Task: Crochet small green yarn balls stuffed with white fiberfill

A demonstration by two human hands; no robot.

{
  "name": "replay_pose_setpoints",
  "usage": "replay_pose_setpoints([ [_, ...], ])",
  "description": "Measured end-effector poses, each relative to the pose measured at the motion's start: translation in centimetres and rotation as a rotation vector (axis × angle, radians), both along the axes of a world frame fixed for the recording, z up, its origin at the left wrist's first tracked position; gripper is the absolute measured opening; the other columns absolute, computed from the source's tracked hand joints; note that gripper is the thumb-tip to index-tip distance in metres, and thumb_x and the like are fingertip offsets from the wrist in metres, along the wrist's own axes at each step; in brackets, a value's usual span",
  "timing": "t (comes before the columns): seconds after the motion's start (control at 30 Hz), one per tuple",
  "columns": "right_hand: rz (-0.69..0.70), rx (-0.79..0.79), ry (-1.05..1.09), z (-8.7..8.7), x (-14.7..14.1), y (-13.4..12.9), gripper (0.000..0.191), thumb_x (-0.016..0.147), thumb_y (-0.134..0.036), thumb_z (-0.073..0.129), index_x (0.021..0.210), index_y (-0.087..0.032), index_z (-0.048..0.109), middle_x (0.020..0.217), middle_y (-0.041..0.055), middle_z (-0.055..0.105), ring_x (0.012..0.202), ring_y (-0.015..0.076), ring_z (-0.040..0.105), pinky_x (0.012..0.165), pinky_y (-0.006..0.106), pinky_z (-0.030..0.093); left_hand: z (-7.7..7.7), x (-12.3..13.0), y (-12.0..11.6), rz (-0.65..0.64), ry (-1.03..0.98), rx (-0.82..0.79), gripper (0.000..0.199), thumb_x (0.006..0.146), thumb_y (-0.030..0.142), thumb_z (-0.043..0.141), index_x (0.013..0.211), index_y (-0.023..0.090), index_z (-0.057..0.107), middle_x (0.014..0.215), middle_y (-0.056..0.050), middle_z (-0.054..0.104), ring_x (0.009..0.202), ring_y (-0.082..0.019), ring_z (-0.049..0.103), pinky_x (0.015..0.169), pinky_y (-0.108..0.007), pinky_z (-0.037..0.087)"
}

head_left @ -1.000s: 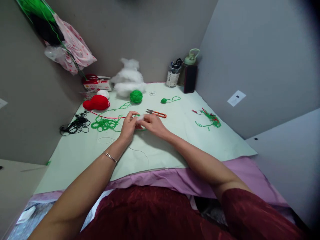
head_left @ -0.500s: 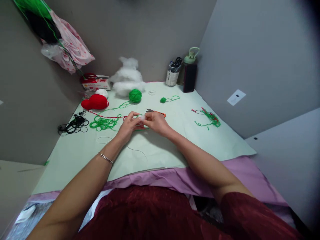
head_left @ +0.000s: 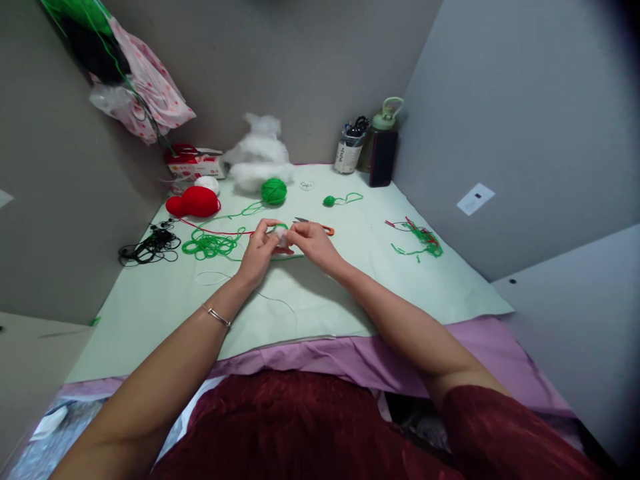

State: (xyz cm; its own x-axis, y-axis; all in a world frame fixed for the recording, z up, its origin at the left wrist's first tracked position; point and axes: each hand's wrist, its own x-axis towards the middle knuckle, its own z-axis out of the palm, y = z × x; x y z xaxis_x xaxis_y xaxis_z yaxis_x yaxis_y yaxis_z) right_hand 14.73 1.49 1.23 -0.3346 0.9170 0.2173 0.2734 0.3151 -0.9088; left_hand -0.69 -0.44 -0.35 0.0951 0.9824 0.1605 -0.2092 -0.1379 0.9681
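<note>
Pinching a white tuft (head_left: 281,236) between the fingertips of the right hand (head_left: 317,245); clasping a small green piece (head_left: 281,227) against that tuft in the curled fingers of the left hand (head_left: 257,253), hiding most of it. Working with orange-handled snips (head_left: 328,231) lying just beyond the grip, partly behind the right hand, and with a red strand (head_left: 225,235) running in toward the left hand. Leaving a loose green tangle (head_left: 210,245) lying near on the left, with a black tangle (head_left: 153,247) and a red yarn bundle (head_left: 195,202) farther out. Facing a green yarn ball (head_left: 274,191) beyond the grip, with a fluffy white pile (head_left: 260,157) behind it; having a tiny green ball (head_left: 329,201) sitting beyond to the right and green-and-red scraps (head_left: 424,239) lying well apart on the right. Letting a thin pale thread (head_left: 277,299) trail on the near side. Covering more of the snips with the right hand than a second ago; showing the green piece's edge more plainly above the tuft.
</note>
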Motion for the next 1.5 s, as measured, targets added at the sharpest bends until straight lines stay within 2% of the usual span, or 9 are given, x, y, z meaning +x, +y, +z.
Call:
replay_pose_setpoints([
  [0.13,-0.071,0.015,-0.036,0.1,0.1,0.0,0.036,0.086,-0.043,0.056,0.059,-0.021,0.046,0.056,-0.0058,0.038,0.058,0.0105,0.033,0.056,0.027,0.022,0.4,0.0,-0.2,-0.026,-0.015,-0.004,0.035,0.083,0.046,0.073,0.104,0.022,0.057,0.084,0.001,0.069,0.079,-0.014,0.068,0.076,-0.031,0.062],
  [0.33,-0.069,0.067,-0.125,0.4,0.5,-0.2,0.033,0.091,-0.037,0.055,0.063,-0.02,0.051,0.056,-0.0054,0.043,0.059,0.0111,0.037,0.057,0.027,0.024,0.4,-0.3,0.4,-0.046,0.02,-0.033,0.043,0.076,0.044,0.08,0.105,0.021,0.058,0.072,0.003,0.067,0.069,-0.014,0.065,0.071,-0.033,0.062],
  [0.53,0.03,0.167,-0.246,1.0,-0.3,-2.0,0.017,0.091,-0.019,0.054,0.076,-0.019,0.062,0.069,-0.0017,0.06,0.065,0.0132,0.048,0.065,0.027,0.029,-0.7,-0.4,0.9,0.091,0.046,-0.046,0.026,0.072,0.027,0.071,0.094,0.022,0.059,0.059,0.009,0.053,0.052,-0.011,0.053,0.053,-0.021,0.05],
  [0.67,0.025,0.201,-0.319,0.8,-1.2,-2.6,0.015,0.093,-0.019,0.053,0.085,-0.019,0.066,0.075,0.0011,0.067,0.068,0.0155,0.052,0.068,0.027,0.031,-1.0,-0.1,0.9,0.168,0.029,-0.081,0.019,0.071,0.02,0.062,0.09,0.022,0.059,0.059,0.009,0.048,0.05,-0.01,0.048,0.048,-0.018,0.04],
  [0.8,-0.079,0.21,-0.434,0.1,-1.2,-1.9,0.008,0.09,-0.026,0.063,0.085,-0.02,0.067,0.075,0.0019,0.068,0.068,0.0169,0.052,0.066,0.028,0.026,-0.6,0.1,0.7,0.133,-0.014,-0.17,0.018,0.069,0.019,0.062,0.087,0.021,0.056,0.066,0.006,0.057,0.055,-0.01,0.053,0.052,-0.019,0.045],
  [0.93,-0.157,0.177,-0.401,-0.1,-0.7,-1.0,0.017,0.09,-0.031,0.063,0.078,-0.019,0.064,0.07,0.0008,0.064,0.066,0.0153,0.048,0.064,0.028,0.024,0.0,0.2,0.4,0.072,-0.054,-0.212,0.02,0.071,0.021,0.067,0.086,0.021,0.054,0.068,0.006,0.057,0.061,-0.011,0.056,0.06,-0.022,0.054],
  [1.23,-0.126,0.056,-0.263,0.0,0.4,0.4,0.026,0.09,-0.034,0.052,0.071,-0.018,0.059,0.061,-0.0027,0.055,0.059,0.0118,0.044,0.057,0.025,0.028,0.8,0.1,0.0,-0.067,-0.066,-0.187,0.03,0.08,0.033,0.075,0.098,0.02,0.055,0.077,0.001,0.069,0.079,-0.014,0.068,0.076,-0.03,0.062],
  [1.37,-0.084,0.08,-0.263,0.2,0.8,0.4,0.029,0.092,-0.036,0.05,0.071,-0.018,0.059,0.061,-0.0028,0.053,0.06,0.0121,0.042,0.058,0.025,0.027,0.6,0.1,0.2,-0.04,-0.036,-0.181,0.034,0.077,0.032,0.077,0.098,0.02,0.054,0.071,0.003,0.068,0.07,-0.013,0.066,0.069,-0.03,0.062],
  [1.5,-0.004,0.126,-0.295,0.6,0.5,-0.5,0.02,0.09,-0.03,0.053,0.077,-0.018,0.061,0.064,-0.003,0.055,0.061,0.0127,0.044,0.06,0.026,0.027,-0.1,0.1,0.7,0.051,-0.012,-0.179,0.032,0.072,0.026,0.075,0.094,0.022,0.052,0.062,0.007,0.061,0.056,-0.012,0.058,0.055,-0.023,0.055],
])
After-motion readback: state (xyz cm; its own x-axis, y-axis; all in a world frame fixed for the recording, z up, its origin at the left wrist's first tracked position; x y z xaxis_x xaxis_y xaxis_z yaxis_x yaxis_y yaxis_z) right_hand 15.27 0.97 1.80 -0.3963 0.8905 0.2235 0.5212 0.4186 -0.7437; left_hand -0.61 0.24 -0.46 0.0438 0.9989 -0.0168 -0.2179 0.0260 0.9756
